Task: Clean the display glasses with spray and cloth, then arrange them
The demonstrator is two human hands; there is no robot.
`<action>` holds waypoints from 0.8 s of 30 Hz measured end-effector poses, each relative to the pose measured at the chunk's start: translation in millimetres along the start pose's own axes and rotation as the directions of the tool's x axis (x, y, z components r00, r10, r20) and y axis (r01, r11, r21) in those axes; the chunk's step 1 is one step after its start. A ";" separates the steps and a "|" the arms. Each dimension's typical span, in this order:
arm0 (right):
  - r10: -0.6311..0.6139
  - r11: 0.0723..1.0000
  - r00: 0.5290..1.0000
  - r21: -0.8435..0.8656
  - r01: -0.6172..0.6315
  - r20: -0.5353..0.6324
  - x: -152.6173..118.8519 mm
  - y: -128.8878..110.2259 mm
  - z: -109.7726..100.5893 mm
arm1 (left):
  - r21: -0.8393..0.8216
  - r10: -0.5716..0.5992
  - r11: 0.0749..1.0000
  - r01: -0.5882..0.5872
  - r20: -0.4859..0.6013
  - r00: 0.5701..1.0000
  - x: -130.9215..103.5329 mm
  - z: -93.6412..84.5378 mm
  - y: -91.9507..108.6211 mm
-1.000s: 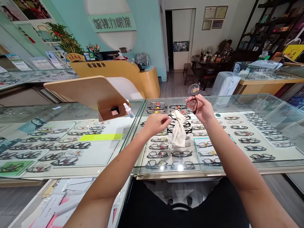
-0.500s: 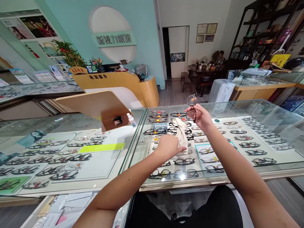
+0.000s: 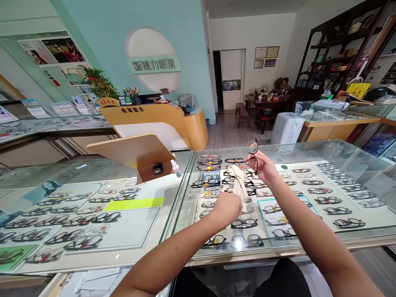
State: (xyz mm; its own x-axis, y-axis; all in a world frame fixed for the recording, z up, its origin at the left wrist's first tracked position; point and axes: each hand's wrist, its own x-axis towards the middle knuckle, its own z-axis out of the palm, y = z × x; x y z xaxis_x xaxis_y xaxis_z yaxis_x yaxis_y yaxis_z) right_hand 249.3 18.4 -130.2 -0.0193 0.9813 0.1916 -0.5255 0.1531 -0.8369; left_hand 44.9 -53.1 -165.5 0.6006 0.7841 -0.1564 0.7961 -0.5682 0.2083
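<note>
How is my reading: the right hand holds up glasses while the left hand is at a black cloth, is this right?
Not quite: the cloth is cream, not black, as the head view shows. The left hand is at it, and the right hand holds up glasses.

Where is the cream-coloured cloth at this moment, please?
In the head view, the cloth is slightly right of centre over the glass case, between the left hand and the eyeglasses in the right hand.
</note>
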 end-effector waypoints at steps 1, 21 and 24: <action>0.004 1.000 1.000 -0.005 -0.004 0.000 -0.3 1.1 0.2 | 0.001 -0.005 1.000 0.005 -0.014 1.000 -0.9 -0.9 0.8; -0.077 0.997 0.986 -0.016 0.080 0.144 -2.4 -57.2 63.3 | -0.778 -0.113 0.489 -0.395 -0.506 0.855 -6.2 -131.7 -42.2; -0.065 0.998 0.976 -0.005 0.067 0.210 -0.3 -79.4 91.2 | -0.808 -0.091 0.457 -0.371 -0.458 0.884 -21.2 -167.0 -35.7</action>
State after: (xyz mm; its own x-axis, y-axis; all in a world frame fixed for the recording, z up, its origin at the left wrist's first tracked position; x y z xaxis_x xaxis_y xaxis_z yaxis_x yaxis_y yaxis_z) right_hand 213.5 -4.7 -17.0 -0.1633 0.9229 0.3486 -0.5216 0.2191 -0.8246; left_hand -8.7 -7.7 -8.4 0.4250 0.8592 0.2847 0.0805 -0.3492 0.9336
